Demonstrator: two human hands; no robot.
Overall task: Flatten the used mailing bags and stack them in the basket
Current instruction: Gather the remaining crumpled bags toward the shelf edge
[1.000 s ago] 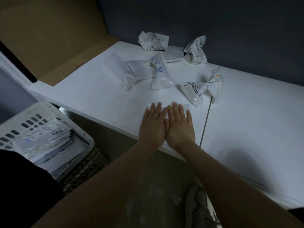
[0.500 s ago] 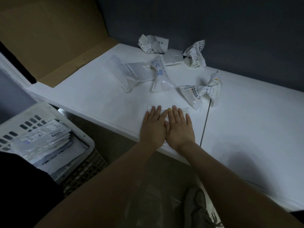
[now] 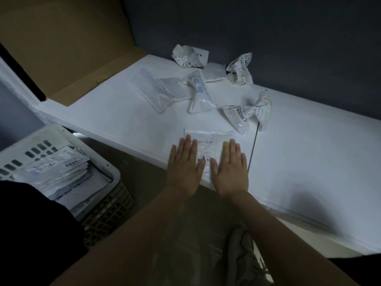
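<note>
Mailing bag, white and wrinkled with printed label text, lies flat near the front edge of a white desk. Both of a person's bare hands press down on it, palms down. The left hand covers the bag's left side and the right hand covers its right side, with a strip of the bag showing between them. The fingers of both hands are stretched out straight and close together, lying flat on the bag and gripping nothing. One right fingernail looks yellow-green.

Farther back on the desk lie more used bags, still crumpled. A twisted labelled bag sits just beyond the right hand. A bag with blue print lies behind the pressed bag, and a plain white padded bag lies to its left. Three more crumpled bags cluster near the dark back wall. A thin dark rod lies on the desk just right of the right hand.

Below the desk to the left stands a white plastic basket with slotted walls. It holds a stack of flattened bags, the top one labelled with large digits. A brown cardboard sheet leans at the upper left.
</note>
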